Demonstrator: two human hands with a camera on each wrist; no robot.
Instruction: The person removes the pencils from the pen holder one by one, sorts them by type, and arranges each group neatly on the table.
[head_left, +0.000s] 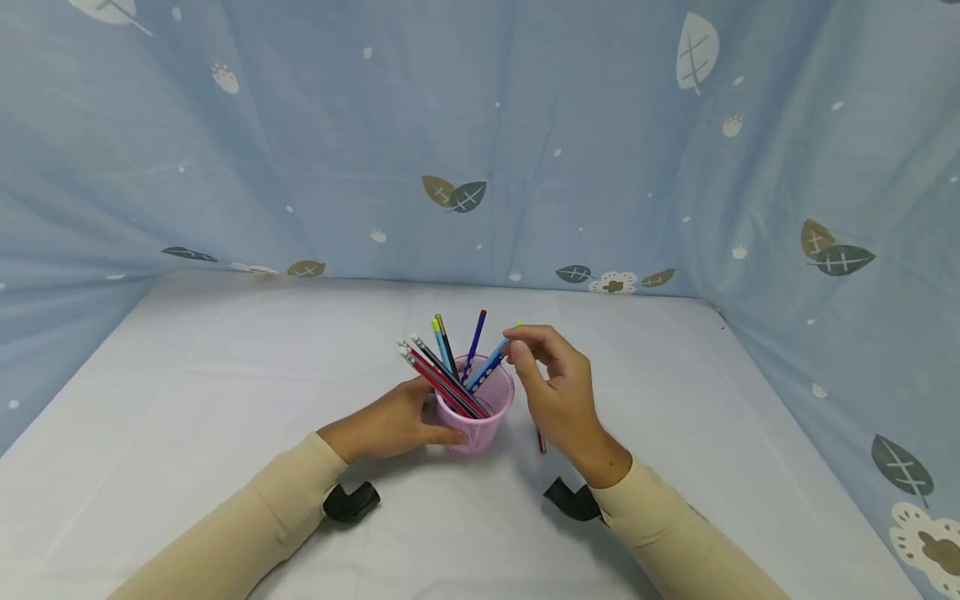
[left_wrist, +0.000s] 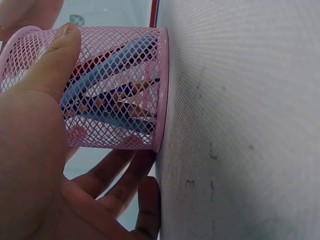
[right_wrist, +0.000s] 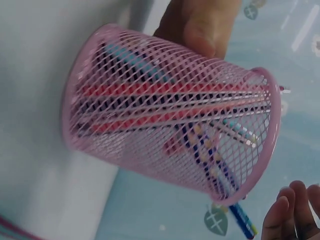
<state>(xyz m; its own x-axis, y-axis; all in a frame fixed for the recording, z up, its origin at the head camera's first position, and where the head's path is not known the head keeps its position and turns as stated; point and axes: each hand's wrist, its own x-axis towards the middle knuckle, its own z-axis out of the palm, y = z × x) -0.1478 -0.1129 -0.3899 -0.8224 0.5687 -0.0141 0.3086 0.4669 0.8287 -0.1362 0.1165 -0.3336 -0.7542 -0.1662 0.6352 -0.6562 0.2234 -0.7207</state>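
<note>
A pink mesh pencil cup (head_left: 480,429) stands on the white table, holding several pencils. My left hand (head_left: 390,421) grips it from the left, thumb along the near side, as the left wrist view also shows. Striped red and black pencils (head_left: 442,379) lean left, while a dark blue pencil (head_left: 476,337) and a light blue pencil (head_left: 491,362) lean right. Over the cup's right side, my right hand (head_left: 558,387) has its thumb and forefinger by the light blue pencil's upper end. In the right wrist view its loosely bent fingers (right_wrist: 290,215) hold nothing and sit apart from the pencils.
Part of a red pencil (head_left: 542,442) shows on the table (head_left: 225,358) beside my right hand. A black curved piece (head_left: 352,502) is at the left wrist, another (head_left: 572,500) at the right. A blue leaf-print curtain (head_left: 480,125) hangs behind and along the sides.
</note>
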